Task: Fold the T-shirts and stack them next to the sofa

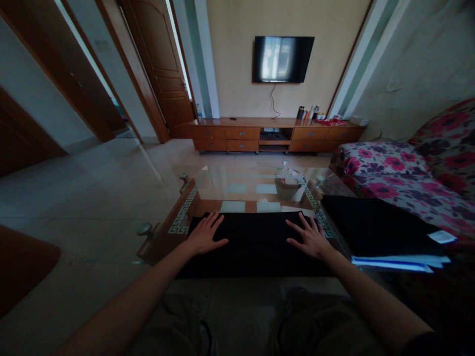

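Note:
A black folded cloth [256, 242] lies flat on the near end of a glass coffee table [185, 202]. My left hand [205, 233] rests palm down on the cloth's left part, fingers spread. On the right part of the cloth lies my right hand [310, 237], also flat with fingers apart. Neither hand holds anything.
A second black folded piece [374, 225] over white and blue layers sits on the floral sofa [401, 173] to the right. A small object [287, 180] stands at the table's far end. A wooden TV cabinet [274, 133] and wall TV [282, 58] stand beyond; tiled floor on the left.

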`<state>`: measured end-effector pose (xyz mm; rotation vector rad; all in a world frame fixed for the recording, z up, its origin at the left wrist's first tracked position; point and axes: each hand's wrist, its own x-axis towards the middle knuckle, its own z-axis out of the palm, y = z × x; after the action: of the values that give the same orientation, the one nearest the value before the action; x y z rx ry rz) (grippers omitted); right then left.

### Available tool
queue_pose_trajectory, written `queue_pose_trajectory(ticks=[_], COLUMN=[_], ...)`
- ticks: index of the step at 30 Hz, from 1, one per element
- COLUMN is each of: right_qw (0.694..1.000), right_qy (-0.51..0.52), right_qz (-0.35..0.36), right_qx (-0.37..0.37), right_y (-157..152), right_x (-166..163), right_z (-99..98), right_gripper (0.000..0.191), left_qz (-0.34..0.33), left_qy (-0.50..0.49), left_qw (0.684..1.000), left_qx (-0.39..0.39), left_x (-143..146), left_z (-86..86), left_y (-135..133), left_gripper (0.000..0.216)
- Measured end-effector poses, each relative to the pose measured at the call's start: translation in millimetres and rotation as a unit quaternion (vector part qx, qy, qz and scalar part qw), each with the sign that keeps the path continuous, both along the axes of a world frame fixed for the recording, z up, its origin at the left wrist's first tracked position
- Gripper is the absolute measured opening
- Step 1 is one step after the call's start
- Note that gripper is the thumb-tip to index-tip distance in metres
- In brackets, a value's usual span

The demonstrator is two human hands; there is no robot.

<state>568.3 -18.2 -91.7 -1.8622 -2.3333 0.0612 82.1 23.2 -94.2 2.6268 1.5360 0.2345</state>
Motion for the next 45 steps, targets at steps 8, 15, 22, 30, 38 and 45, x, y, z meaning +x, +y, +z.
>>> queue_pose_trajectory(ticks=[8,15,22,30,38,45], right_qw=[0.996,0.999,0.994,0.998,0.996,0.999], right_qy=[0.015,0.039,0.008,0.055,0.040,0.005], right_qz=[-0.028,-0.016,-0.071,0.008,0.038,-0.009], right_qx=[0.086,-0.013,-0.077,0.028,-0.075,-0.036], right_y=[20,30,31,49,60,53], right_x=[-74,-123,-134,-196,-180,-122], right_z=[18.5,8.4,17.8,23.7,2.7,-4.5], right_gripper=[0.057,0.067,0.077,0.070,0.081,0.087], left_qz=[0.041,0.007,0.028,0.016,-0.016,-0.026], left_qy=[-0.052,-0.023,0.006,-0.015,-0.021,-0.018], left_qw=[0.995,1.000,0.999,1.000,0.999,1.000], left_qx=[0.077,0.014,0.016,-0.002,-0.030,-0.004], left_x=[64,95,101,146,135,98], left_z=[11.7,-0.9,2.3,7.9,-4.4,-5.8], left_y=[10,14,11,21,28,31], left_gripper=[0.064,0.073,0.074,0.070,0.080,0.086])
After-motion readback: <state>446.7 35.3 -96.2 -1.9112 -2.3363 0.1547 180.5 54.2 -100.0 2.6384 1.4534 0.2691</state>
